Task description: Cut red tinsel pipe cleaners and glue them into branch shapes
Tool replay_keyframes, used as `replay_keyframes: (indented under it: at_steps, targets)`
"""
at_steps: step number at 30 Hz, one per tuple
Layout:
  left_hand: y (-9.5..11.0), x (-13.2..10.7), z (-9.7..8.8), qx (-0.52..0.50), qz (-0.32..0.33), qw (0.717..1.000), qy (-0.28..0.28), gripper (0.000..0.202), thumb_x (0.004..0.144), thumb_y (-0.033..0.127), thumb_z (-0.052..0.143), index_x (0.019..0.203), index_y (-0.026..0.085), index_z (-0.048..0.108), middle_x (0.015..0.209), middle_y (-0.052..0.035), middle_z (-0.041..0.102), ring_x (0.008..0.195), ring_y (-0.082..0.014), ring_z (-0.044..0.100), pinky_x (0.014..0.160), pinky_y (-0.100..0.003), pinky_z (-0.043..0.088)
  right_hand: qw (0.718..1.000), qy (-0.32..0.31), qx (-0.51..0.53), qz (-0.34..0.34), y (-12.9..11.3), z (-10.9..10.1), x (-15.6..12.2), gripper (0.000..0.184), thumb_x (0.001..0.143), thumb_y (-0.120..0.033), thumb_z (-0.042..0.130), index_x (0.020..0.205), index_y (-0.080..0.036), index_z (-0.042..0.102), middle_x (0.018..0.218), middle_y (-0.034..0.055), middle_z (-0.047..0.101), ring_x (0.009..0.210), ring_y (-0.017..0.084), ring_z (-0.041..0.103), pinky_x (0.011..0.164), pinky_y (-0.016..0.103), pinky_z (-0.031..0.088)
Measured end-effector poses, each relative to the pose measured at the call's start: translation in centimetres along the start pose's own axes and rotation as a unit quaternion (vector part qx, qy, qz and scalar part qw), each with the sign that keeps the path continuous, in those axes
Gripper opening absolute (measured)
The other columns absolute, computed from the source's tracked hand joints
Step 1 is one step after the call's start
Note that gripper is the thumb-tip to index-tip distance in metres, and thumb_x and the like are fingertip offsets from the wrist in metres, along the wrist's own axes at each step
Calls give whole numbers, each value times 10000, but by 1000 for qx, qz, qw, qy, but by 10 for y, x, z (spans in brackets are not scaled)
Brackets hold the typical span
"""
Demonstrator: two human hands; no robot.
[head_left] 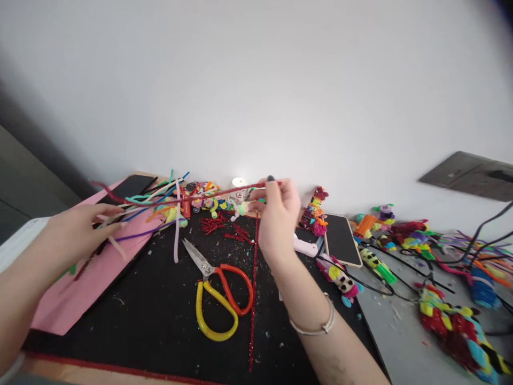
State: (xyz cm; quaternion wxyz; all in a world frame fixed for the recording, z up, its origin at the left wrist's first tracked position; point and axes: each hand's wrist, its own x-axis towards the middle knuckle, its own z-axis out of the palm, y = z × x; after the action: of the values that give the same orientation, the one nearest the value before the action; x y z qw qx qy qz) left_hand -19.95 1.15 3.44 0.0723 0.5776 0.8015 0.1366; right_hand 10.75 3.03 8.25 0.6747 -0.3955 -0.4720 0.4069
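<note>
Your right hand (pixel 276 214) pinches a red pipe cleaner (pixel 188 198), its long axis running left-right above the black mat (pixel 152 310); your blurred left hand (pixel 80 230) seemingly grips its left end near the pink sheet (pixel 76 289).

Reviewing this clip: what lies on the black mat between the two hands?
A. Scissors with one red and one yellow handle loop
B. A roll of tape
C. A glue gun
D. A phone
A. The scissors lie flat on the black mat, blades pointing up-left, one loop red and the other yellow, between the left hand and the right hand.
</note>
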Motion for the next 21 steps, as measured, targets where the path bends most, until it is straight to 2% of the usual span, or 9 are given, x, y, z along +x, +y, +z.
replay_keyframes:
  at_steps: [2,4,6,7,10,12,13,17,21]
  targets:
    - [17,-6,-6,-19,-5,1000,8,447,710,476,526,1052,217,652,1038,-57,707,861,-292,644,687,-314,456,999,35,40,-4,-7,-17,1,109,893,-274,420,809,-224,371,839,6,599,569,65,594,476,177,465]
    - [37,-13,-9,-185,15,982,-38,556,695,462,570,1207,245,579,1133,-35,682,933,-285,641,735,-321,494,997,52,60,9,-8,-32,-2,126,880,-260,442,787,-222,367,820,8,623,569,73,614,472,179,485]
    - [58,-19,-9,-381,64,914,-123,669,684,437,653,1320,341,470,1232,1,635,1068,-273,594,787,-316,517,996,54,68,22,-5,-44,-8,143,862,-242,481,777,-219,368,782,4,643,557,80,625,474,183,504]
    - [68,-21,-7,-457,75,874,-148,662,680,400,689,1309,358,484,1268,0,610,1093,-267,577,788,-303,525,996,55,69,25,-3,-49,-11,152,853,-237,499,774,-217,370,761,-2,648,537,82,625,464,184,505]
    - [92,-17,4,-617,57,766,-173,426,715,320,722,1132,293,638,1173,-39,654,832,-168,623,676,-220,534,995,52,77,40,5,-64,-20,179,828,-229,552,767,-211,384,716,-15,650,512,98,636,464,199,520]
    - [105,-11,15,-670,47,720,-173,280,753,273,709,1025,219,670,985,-35,679,632,-80,550,575,-162,502,993,64,83,49,9,-72,-24,198,821,-239,577,759,-208,391,669,-28,641,502,100,637,468,196,517]
    - [110,-8,20,-685,53,702,-187,231,768,262,704,986,195,669,912,-25,668,610,-64,528,553,-146,487,992,69,88,52,11,-75,-26,204,820,-249,588,760,-206,398,669,-27,646,504,99,638,468,191,513]
    - [130,-6,37,-706,65,668,-227,119,776,231,699,821,124,671,762,-19,630,572,-47,523,539,-124,473,989,39,113,87,16,-81,-33,188,814,-297,625,844,-206,462,774,4,680,576,104,650,490,191,510]
    - [153,-18,50,-706,74,646,-280,121,781,265,697,813,154,661,706,-19,654,539,-64,580,507,-147,468,986,-67,67,134,23,-76,-42,209,774,-314,673,875,-191,537,835,32,675,650,123,640,493,205,510]
